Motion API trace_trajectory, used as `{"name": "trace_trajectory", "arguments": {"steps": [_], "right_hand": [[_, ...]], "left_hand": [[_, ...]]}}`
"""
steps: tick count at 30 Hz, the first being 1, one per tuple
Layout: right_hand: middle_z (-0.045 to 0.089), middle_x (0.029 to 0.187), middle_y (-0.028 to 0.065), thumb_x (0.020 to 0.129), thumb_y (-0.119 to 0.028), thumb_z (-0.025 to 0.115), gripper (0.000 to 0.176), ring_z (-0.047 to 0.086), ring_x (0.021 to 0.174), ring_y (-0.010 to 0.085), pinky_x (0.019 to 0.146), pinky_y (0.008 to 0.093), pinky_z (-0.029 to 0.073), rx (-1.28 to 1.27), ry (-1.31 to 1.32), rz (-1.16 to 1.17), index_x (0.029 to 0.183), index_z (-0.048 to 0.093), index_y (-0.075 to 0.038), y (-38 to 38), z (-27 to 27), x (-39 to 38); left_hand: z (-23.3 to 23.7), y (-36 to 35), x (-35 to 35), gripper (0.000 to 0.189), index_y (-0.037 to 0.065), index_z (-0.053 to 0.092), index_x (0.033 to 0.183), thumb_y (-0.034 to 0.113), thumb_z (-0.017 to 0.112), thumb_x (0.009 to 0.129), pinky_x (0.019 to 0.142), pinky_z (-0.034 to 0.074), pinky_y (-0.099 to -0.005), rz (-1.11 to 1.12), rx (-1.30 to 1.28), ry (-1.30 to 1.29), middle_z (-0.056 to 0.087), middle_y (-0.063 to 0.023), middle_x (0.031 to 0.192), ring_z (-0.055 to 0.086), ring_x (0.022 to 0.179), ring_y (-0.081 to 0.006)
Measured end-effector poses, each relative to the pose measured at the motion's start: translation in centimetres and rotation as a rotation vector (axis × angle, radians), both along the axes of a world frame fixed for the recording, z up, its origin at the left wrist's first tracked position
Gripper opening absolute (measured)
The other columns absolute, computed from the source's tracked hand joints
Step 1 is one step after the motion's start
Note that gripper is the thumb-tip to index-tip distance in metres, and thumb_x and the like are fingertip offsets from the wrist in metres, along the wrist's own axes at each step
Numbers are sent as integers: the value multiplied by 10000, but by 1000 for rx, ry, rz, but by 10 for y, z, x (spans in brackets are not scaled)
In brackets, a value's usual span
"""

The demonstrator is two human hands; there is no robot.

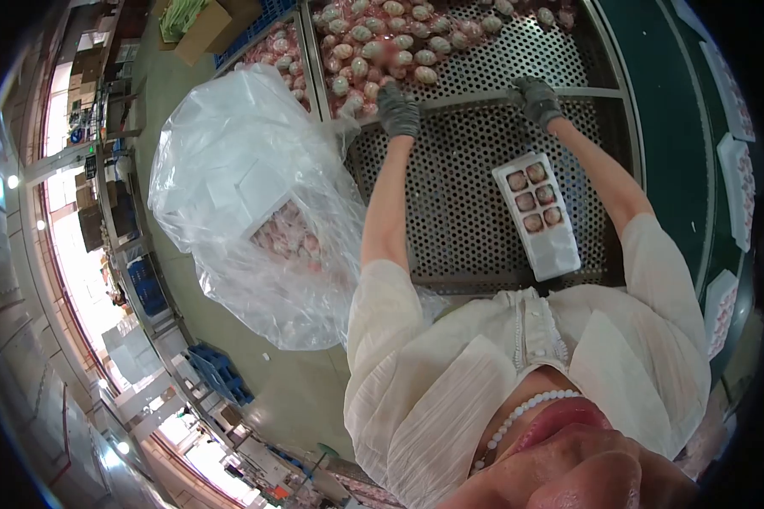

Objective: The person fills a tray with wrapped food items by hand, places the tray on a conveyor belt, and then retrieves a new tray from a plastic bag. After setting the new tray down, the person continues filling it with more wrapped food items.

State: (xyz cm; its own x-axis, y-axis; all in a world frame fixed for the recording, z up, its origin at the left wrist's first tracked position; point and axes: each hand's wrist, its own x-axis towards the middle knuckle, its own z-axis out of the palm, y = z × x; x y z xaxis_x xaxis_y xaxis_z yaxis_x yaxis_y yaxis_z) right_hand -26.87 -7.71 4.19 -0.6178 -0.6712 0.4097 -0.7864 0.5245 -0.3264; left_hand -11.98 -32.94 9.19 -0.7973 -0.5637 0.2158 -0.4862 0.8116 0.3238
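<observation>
My left hand (397, 112), in a grey glove, is at the near edge of a pile of egg-shaped pieces (361, 34) in clear and reddish wrapping. Its fingers are bunched together, and whatever they hold is hidden. My right hand (538, 100), gloved the same way, is by the metal divider (475, 98) of the perforated bench, fingers apart and nothing visible in them. Between my forearms a white foam tray (557, 256) rests at a slant on the perforated metal surface (450, 187). Several round, wrapped pieces (525, 201) fill cups of the tray.
To the left stands a large clear plastic bag (221, 144) around a white box with more wrapped pieces (290, 236). Along the right runs a green conveyor belt (666, 110), with filled white trays (736, 191) beyond it. A cardboard box (208, 32) and blue pallet (218, 373) are farther left.
</observation>
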Motion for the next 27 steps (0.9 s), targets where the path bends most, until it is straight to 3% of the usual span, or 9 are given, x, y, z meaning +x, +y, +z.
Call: {"name": "trace_trajectory", "arguments": {"steps": [2, 3, 11, 16, 19, 21, 23, 26, 27], "right_hand": [[567, 741, 130, 777, -381, 397, 371, 529, 676, 288, 686, 371, 415, 355, -782, -248, 881, 578, -73, -16, -10, -25], [574, 790, 141, 784, -465, 311, 489, 538, 727, 288, 711, 368, 415, 766, -651, -108, 920, 567, -72, -26, 23, -30], [556, 797, 163, 789, -396, 327, 435, 532, 756, 284, 711, 381, 407, 462, -535, -164, 907, 550, -42, -27, 1, -37], [558, 780, 160, 784, -390, 337, 426, 533, 745, 284, 708, 380, 409, 442, -580, -160, 884, 559, -40, -28, 9, -37], [561, 770, 148, 784, -389, 339, 415, 536, 732, 276, 704, 377, 413, 420, -525, -153, 857, 566, -50, -28, 4, -37], [562, 770, 144, 783, -394, 338, 419, 537, 730, 274, 701, 376, 414, 427, -564, -156, 854, 566, -50, -27, 12, -38], [570, 783, 126, 787, -406, 331, 430, 541, 738, 263, 693, 374, 418, 456, -634, -155, 876, 561, -54, -28, 15, -36], [569, 826, 127, 791, -418, 319, 444, 541, 766, 261, 706, 369, 417, 482, -613, -142, 921, 551, -62, -23, 16, -36], [570, 875, 116, 783, -423, 368, 437, 543, 809, 234, 725, 357, 417, 511, -672, -164, 969, 535, -64, -23, 17, -38]], "left_hand": [[-14, -40, -23, 578, 10, 278, 1201, 231, 475, 704, 970, 187, -346, 107, 120, -178, 308, -151, 1230, 276, 1145, -271], [-16, -54, -33, 578, 10, 278, 1201, 231, 475, 704, 970, 187, -346, 102, 114, -181, 308, -151, 1230, 276, 1145, -271], [-49, -130, -98, 555, 161, 306, 1208, 164, 497, 686, 952, 206, -371, -116, -303, -392, 278, -146, 1243, 264, 1149, -304], [-49, -111, -126, 551, 162, 345, 1183, 199, 556, 675, 914, 282, -364, 4, -245, -664, 321, -166, 1213, 307, 1117, -327], [-49, -104, -114, 468, 140, 407, 1132, 177, 543, 685, 891, 306, -367, 167, -44, -463, 368, -170, 1183, 337, 1105, -296], [-43, -99, -85, 466, 121, 435, 1097, 234, 557, 661, 878, 316, -356, -30, -118, -498, 421, -175, 1130, 349, 1086, -306], [-100, -109, -44, 536, 128, 419, 1096, 234, 586, 597, 841, 340, -371, -21, -245, -227, 416, -185, 1085, 380, 1037, -327], [-70, -82, -18, 471, 86, 446, 1029, 239, 589, 608, 762, 372, -361, 164, -2, -365, 469, -135, 1005, 444, 933, -280], [-68, -80, -9, 436, 78, 443, 1025, 177, 577, 623, 705, 393, -334, 181, 343, -90, 477, -108, 964, 462, 869, -240]]}}
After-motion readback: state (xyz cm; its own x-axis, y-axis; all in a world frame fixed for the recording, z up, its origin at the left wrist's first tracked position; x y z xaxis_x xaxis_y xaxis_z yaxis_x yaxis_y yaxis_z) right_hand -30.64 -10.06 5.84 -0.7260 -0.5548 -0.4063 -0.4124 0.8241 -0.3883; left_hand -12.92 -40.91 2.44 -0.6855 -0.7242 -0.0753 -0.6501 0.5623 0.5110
